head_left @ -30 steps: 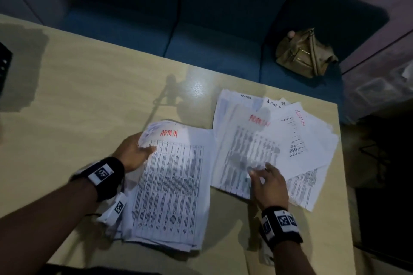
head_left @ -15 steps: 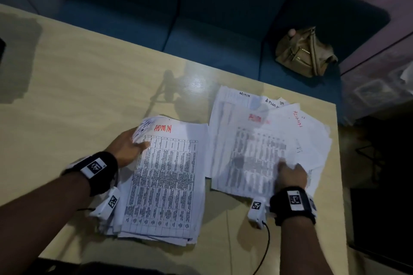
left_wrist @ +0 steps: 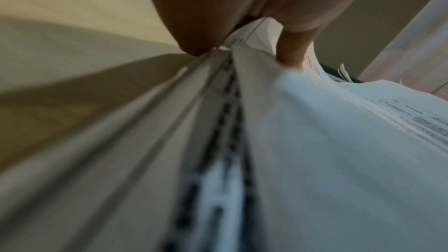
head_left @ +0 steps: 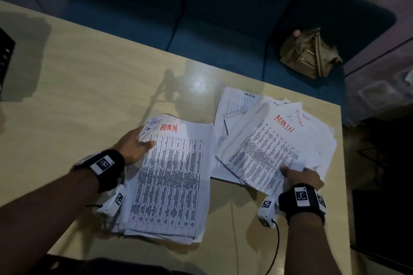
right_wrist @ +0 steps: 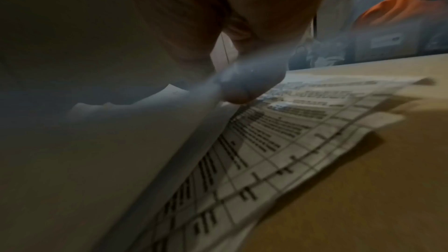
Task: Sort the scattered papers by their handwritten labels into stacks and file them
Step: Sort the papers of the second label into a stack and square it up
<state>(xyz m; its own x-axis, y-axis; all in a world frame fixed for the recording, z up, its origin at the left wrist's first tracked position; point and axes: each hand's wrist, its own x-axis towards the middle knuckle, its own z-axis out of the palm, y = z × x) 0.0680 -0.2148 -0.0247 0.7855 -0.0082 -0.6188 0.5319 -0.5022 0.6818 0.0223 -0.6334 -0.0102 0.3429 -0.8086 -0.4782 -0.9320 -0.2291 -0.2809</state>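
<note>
A stack of printed sheets (head_left: 169,185) headed ADMIN in red lies on the wooden table (head_left: 89,100). My left hand (head_left: 134,147) grips its upper left edge, thumb on top; the left wrist view shows that thumb (left_wrist: 290,53) pressed on the stack (left_wrist: 339,141). To the right lies a looser pile of ADMIN papers (head_left: 237,109). My right hand (head_left: 301,176) pinches the near corner of its top sheet (head_left: 263,154), which is raised and tilted. In the right wrist view that lifted sheet (right_wrist: 97,141) hangs over the papers below (right_wrist: 278,141).
A pen (head_left: 225,126) lies on the right pile. A blue sofa (head_left: 201,18) runs behind the table, with a tan handbag (head_left: 310,53) on it. A dark object (head_left: 5,56) sits at the table's left edge. The right edge of the table is close to the right pile.
My right hand has gone from pressing on the right pile to pinching its top ADMIN sheet and lifting it. The left hand stays on the left stack.
</note>
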